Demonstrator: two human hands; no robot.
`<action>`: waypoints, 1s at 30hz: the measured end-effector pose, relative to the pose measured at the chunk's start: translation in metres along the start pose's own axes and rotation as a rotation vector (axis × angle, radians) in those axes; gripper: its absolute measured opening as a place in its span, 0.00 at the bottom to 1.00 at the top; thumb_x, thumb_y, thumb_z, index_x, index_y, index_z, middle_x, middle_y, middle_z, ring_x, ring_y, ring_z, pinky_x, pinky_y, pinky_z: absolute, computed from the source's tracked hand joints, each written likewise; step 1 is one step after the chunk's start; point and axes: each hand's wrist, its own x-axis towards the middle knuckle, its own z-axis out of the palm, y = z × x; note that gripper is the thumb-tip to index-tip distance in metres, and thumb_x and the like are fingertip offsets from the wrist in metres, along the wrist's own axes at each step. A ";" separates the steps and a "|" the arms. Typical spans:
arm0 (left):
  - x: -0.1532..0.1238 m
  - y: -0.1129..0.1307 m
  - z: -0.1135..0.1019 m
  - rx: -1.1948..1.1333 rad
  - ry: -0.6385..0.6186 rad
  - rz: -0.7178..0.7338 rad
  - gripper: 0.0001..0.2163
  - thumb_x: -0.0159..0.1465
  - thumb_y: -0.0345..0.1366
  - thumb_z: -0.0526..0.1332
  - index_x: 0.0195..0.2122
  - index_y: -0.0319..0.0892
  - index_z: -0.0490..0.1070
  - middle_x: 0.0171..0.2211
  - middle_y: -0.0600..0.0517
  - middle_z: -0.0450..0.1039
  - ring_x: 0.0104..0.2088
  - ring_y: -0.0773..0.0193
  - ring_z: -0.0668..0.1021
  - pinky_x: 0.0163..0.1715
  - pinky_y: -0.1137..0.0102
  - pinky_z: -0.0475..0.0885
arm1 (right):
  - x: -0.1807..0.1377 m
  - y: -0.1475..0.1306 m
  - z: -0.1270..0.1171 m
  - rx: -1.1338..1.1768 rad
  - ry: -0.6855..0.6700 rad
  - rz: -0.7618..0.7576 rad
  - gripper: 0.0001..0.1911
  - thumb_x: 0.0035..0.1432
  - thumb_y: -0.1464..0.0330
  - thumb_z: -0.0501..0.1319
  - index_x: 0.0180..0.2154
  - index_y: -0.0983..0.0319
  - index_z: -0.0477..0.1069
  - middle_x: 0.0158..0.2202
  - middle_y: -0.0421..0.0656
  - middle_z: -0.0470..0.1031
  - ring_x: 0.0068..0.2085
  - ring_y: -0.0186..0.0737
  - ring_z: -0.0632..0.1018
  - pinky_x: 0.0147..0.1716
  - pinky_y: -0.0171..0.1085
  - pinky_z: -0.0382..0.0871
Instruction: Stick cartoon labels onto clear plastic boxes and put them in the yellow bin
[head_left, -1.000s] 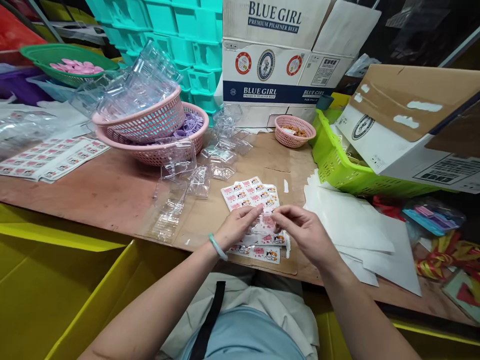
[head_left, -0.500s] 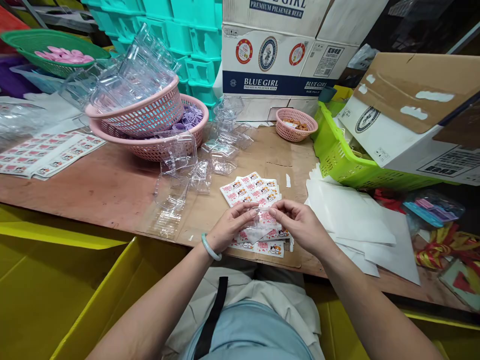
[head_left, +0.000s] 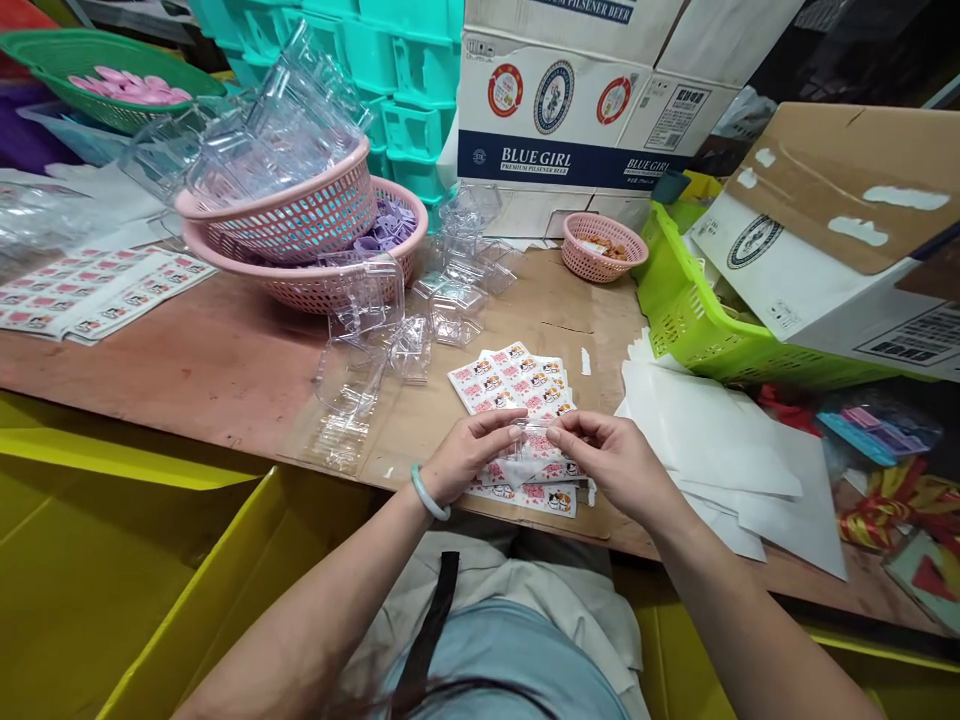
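Note:
Between my two hands is a small clear plastic case (head_left: pixel 531 448), held above a pile of sticker sheets (head_left: pixel 517 375) printed with cats and pink lettering. My left hand (head_left: pixel 472 450), with a pale bangle at the wrist, pinches the case's left side between thumb and fingers. On the opposite side, my right hand (head_left: pixel 604 450) grips it the same way. The stickers show through the clear plastic, so the case's exact edges are hard to make out. More clear plastic cases (head_left: pixel 409 350) lie loose to the left of my hands.
Stacked pink baskets (head_left: pixel 300 225) hold clear cases and purple pieces at back left. A smaller pink basket (head_left: pixel 604 250) contains orange-brown pieces. White backing sheets (head_left: pixel 712 440) lie at right, before a lime-green crate (head_left: pixel 697 310). Beer cartons (head_left: pixel 555 110) stand behind.
The whole view has shifted slightly, with the table items appearing a little further right. Both hands keep their pinch on the clear case above the sticker sheets.

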 end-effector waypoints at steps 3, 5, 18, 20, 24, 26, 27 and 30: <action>0.001 -0.001 -0.001 0.006 -0.008 -0.001 0.20 0.54 0.41 0.69 0.47 0.42 0.75 0.46 0.49 0.75 0.42 0.65 0.75 0.49 0.67 0.66 | 0.001 -0.003 0.001 -0.012 -0.003 0.001 0.17 0.53 0.55 0.61 0.30 0.63 0.73 0.24 0.38 0.67 0.27 0.32 0.64 0.26 0.32 0.58; 0.001 -0.002 -0.002 0.012 -0.006 -0.001 0.20 0.53 0.41 0.69 0.47 0.42 0.76 0.45 0.49 0.76 0.41 0.65 0.75 0.49 0.67 0.66 | 0.001 -0.005 0.001 -0.022 -0.004 -0.003 0.17 0.53 0.55 0.61 0.29 0.63 0.73 0.25 0.38 0.68 0.27 0.32 0.65 0.26 0.32 0.58; -0.001 0.004 0.009 0.051 0.000 0.082 0.21 0.50 0.40 0.71 0.44 0.39 0.73 0.41 0.47 0.76 0.42 0.61 0.76 0.46 0.66 0.69 | -0.004 0.003 0.013 -0.279 0.133 -0.117 0.13 0.59 0.58 0.58 0.32 0.59 0.72 0.28 0.41 0.73 0.29 0.37 0.71 0.29 0.35 0.64; -0.001 0.006 0.013 0.072 0.053 0.101 0.21 0.48 0.40 0.72 0.42 0.38 0.72 0.39 0.48 0.75 0.41 0.61 0.76 0.44 0.67 0.69 | -0.007 0.006 0.015 -0.369 0.261 -0.188 0.12 0.58 0.58 0.59 0.37 0.59 0.71 0.32 0.43 0.73 0.31 0.39 0.72 0.34 0.37 0.66; -0.002 0.007 0.019 0.109 0.090 0.091 0.21 0.50 0.41 0.71 0.43 0.38 0.71 0.38 0.48 0.74 0.38 0.63 0.76 0.41 0.69 0.70 | -0.011 0.020 0.011 -0.407 0.634 -0.170 0.34 0.51 0.54 0.65 0.56 0.59 0.58 0.49 0.51 0.67 0.39 0.43 0.73 0.40 0.42 0.69; -0.004 0.008 0.023 0.120 0.046 0.092 0.21 0.51 0.41 0.70 0.43 0.38 0.71 0.40 0.47 0.75 0.39 0.62 0.76 0.41 0.68 0.70 | -0.014 0.025 0.006 -0.317 0.571 -0.103 0.43 0.47 0.52 0.67 0.60 0.57 0.53 0.55 0.52 0.62 0.46 0.46 0.72 0.42 0.44 0.70; -0.006 0.009 0.025 0.125 0.021 0.103 0.21 0.51 0.40 0.70 0.44 0.39 0.71 0.41 0.47 0.75 0.40 0.61 0.77 0.42 0.67 0.71 | -0.016 0.026 0.003 -0.249 0.455 -0.069 0.44 0.46 0.52 0.67 0.61 0.56 0.53 0.56 0.51 0.62 0.49 0.48 0.71 0.44 0.45 0.70; -0.009 0.010 0.030 0.134 -0.084 0.130 0.20 0.52 0.39 0.70 0.45 0.39 0.71 0.45 0.45 0.74 0.44 0.58 0.76 0.45 0.65 0.70 | -0.023 0.023 -0.015 0.014 -0.030 0.001 0.32 0.52 0.54 0.64 0.56 0.56 0.61 0.54 0.48 0.68 0.51 0.46 0.72 0.48 0.44 0.70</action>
